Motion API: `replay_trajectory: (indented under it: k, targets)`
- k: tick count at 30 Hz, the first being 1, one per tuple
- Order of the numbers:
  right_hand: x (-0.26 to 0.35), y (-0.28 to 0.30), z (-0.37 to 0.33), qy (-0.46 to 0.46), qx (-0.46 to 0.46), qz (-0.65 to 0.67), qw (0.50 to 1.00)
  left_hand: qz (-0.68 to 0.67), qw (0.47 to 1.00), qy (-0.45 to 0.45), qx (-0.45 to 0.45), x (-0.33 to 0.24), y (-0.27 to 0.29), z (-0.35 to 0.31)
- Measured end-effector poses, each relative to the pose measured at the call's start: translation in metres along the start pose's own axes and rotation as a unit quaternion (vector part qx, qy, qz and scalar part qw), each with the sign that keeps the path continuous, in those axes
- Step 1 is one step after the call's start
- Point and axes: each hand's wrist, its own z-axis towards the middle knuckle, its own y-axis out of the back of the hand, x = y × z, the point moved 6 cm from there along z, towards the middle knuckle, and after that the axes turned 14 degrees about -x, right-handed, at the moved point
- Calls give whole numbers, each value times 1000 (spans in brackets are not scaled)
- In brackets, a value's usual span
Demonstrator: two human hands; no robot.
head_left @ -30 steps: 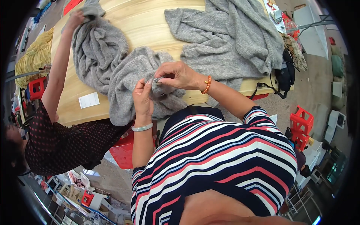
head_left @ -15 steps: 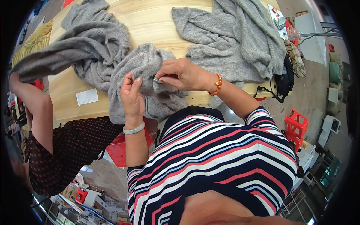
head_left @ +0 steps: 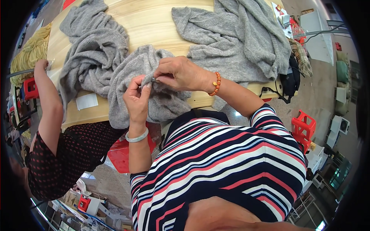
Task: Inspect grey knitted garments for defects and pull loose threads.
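A grey knitted garment [head_left: 135, 69] lies bunched at the table's near edge in front of me. My left hand [head_left: 137, 101] is closed, with thumb and fingers pinching a fold of this knit. Against that fold, my right hand [head_left: 181, 73] pinches a small shiny, silvery, button-like piece [head_left: 153, 79]; the fingertips partly cover it, so its exact kind is unclear. The two hands' fingertips almost meet there. Another grey knitted garment [head_left: 246, 42] is spread on the table to the right, and more grey knit [head_left: 96, 46] lies heaped at the left.
A co-worker's arm [head_left: 50, 96] reaches over the table's left side. A white paper slip [head_left: 87, 101] lies on the wooden table [head_left: 150, 23]. Yellow fabric [head_left: 31, 54] is at the far left. A black bag [head_left: 290, 79] hangs at the right edge, and red stools [head_left: 303, 125] stand beyond.
My right hand has brought the shiny piece up to the knit at my left fingertips. The co-worker has let go of the raised grey knit, which dropped onto the table, and reached farther out.
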Motion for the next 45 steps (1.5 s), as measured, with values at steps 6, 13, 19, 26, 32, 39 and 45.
replay_trajectory:
  k: [6, 13, 19, 26, 32, 39, 45]
  targets:
    - [3, -2, -9, 25, -13, -25, 999, 127, 983, -133, -5, -8, 0, -12]
    - [-5, -9, -20, 15, -17, 3, 1000, 259, 921, -289, 7, -32, -5, -31]
    - [2, -11, -25, -38, 3, 58, 998, 237, 921, -311, 4, -20, 4, -40]
    - [-7, -17, -31, 57, 47, 51, 996, 160, 961, -220, 42, -1, 10, -37]
    - [-37, -40, -46, -273, 116, 157, 942, 24, 1000, 5, 17, 38, 20, -32]
    - [-63, -68, -68, -414, -7, 276, 867, 214, 965, -137, -67, 45, 28, -48]
    - [-61, -77, -76, -457, -35, 314, 831, 212, 967, -110, -87, 55, 38, -57]
